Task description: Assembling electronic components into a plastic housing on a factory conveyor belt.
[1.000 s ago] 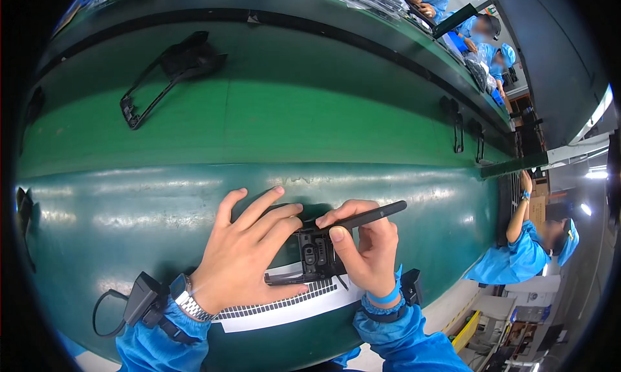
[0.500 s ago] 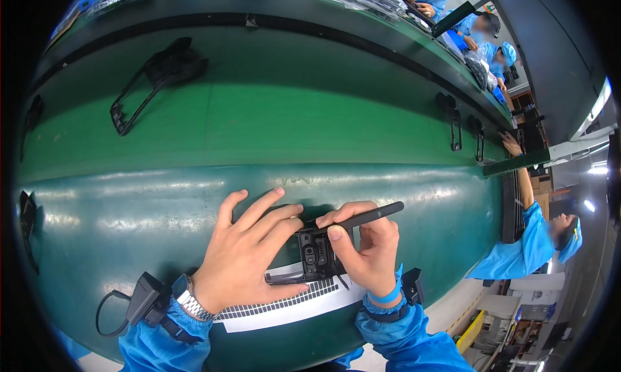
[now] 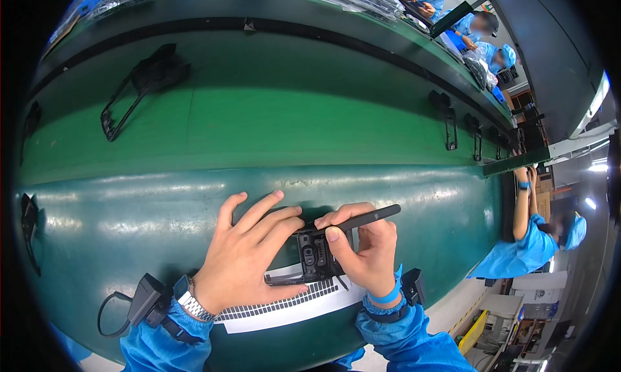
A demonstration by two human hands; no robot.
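Observation:
My left hand [image 3: 249, 259] lies spread over a black plastic housing [image 3: 315, 252], holding it steady between thumb and forefinger. Round and slotted cutouts show on the housing, while part of it is hidden beneath the left palm. My right hand [image 3: 362, 242] pinches slim black tweezers [image 3: 372, 218] between thumb and fingers. Their broad end points up and right, and the tips are hidden among the fingers at the housing's upper edge. Under the housing and left hand is a white sheet [image 3: 291, 317] bearing rows of small dark rectangles.
A green conveyor belt [image 3: 259, 129] runs beyond the work surface, carrying black frames [image 3: 119, 110] and more [image 3: 451, 123] at right. Another black part [image 3: 29, 233] lies at far left. Bagged parts [image 3: 362, 3] rest on a shelf. A co-worker [image 3: 527, 239] stands at right.
The frames on the belt have shifted left, and another shows at the far right. The co-worker at right now has both arms at the belt. My hands have barely moved.

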